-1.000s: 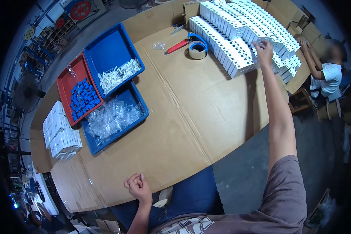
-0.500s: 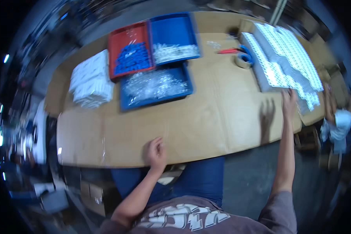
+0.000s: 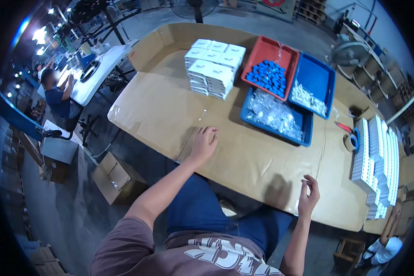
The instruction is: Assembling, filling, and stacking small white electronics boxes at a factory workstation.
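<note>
A person's left hand (image 3: 204,142) rests palm-down, holding nothing, on a cardboard-covered table (image 3: 170,110), while the right hand (image 3: 308,195) hovers loosely open and empty at the near edge, below blue trays (image 3: 308,131).

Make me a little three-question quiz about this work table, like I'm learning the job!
1. True or false: the left hand rests flat on the cardboard-covered table.
2. What colour is the tray holding the blue pieces?
3. Which lies nearer the right hand: A) the tape roll, or B) the white boxes beside the red tray?

Key: 1 true; 2 red; 3 A.
</note>
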Demonstrator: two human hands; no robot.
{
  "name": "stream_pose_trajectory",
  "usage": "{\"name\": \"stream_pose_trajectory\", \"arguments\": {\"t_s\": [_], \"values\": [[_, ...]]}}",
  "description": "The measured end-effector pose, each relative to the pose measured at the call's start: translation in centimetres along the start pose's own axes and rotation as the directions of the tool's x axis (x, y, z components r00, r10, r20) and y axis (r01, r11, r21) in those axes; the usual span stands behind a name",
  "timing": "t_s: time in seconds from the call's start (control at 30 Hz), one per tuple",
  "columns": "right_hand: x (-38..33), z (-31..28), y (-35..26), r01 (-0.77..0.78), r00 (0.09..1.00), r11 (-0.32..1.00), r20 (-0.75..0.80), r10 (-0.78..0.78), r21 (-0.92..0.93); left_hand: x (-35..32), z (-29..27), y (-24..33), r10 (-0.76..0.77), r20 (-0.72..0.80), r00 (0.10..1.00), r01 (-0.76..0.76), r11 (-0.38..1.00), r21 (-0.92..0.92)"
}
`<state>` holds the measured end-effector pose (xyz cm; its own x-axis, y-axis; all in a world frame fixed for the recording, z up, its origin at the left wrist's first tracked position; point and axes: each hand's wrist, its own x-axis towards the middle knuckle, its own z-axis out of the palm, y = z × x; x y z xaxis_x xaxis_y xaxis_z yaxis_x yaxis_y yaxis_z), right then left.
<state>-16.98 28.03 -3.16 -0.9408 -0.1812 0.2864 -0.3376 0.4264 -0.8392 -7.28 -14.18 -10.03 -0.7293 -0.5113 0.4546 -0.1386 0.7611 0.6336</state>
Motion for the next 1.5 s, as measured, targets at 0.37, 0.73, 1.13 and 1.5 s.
{"name": "stream_pose_trajectory", "arguments": {"t_s": [0.37, 0.73, 1.13, 1.5], "values": [[24.1, 24.0, -17.8, 0.432, 0.791, 0.874, 0.372, -0.486, 0.223, 5.0, -1.6, -6.7, 0.074, 0.039, 0.996, -0.08, 0.978, 0.194], [52.7, 49.4, -18.9, 0.487, 0.655, 0.872, 0.646, -0.392, 0.036, 6.0, -1.6, -7.9, -0.022, 0.119, 0.993, -0.013, 0.958, 0.285], [56.6, 61.6, -17.1, 0.192, 0.125, 0.879, 0.899, 0.419, -0.436, 7.1, -2.7, -7.3, -0.091, 0.176, 0.98, 0.04, 0.962, 0.271], [57.6, 63.4, -15.4, 0.258, 0.09, 0.915, 0.95, 0.299, -0.312, 7.6, -2.3, -7.0, -0.103, 0.169, 0.98, 0.056, 0.964, 0.261]]}}
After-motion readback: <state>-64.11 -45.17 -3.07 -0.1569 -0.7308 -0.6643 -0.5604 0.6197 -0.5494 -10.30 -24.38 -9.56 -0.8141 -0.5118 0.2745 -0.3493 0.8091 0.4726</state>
